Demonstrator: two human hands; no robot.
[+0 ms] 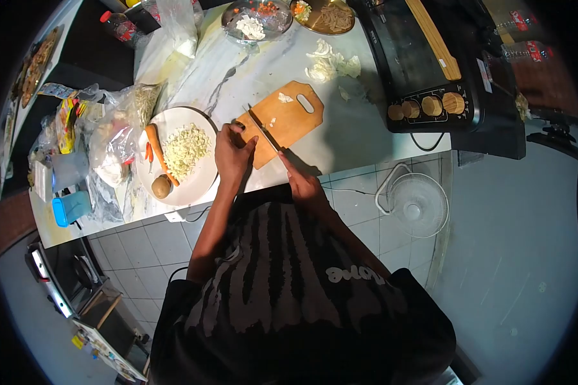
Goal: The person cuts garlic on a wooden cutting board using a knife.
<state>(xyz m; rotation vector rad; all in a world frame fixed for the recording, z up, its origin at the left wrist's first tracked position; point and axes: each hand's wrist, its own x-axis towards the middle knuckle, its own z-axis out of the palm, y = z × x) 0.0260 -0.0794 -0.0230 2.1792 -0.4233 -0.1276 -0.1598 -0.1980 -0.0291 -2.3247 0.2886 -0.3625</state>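
Note:
A wooden cutting board (295, 122) with a slot handle lies at an angle on the marble counter, a few pale scraps on it. My right hand (304, 185) is closed on the handle of a knife (263, 129), whose blade crosses the board's left part. At the board's left edge my left hand (233, 151) is bent near the blade; whether something small is between its fingers is hidden. Left of it, a white plate (202, 186) holds chopped pale vegetable (186, 151), a carrot (154, 144), red chillies (148, 153) and a round brown item (161, 186).
Two metal plates of food (228, 25) (350, 25) stand at the back, with cabbage leaves (331, 64) before them. A black oven (430, 77) is at the right. Plastic bags (119, 138) and a blue container (71, 208) crowd the left. A fan (417, 205) stands below the counter.

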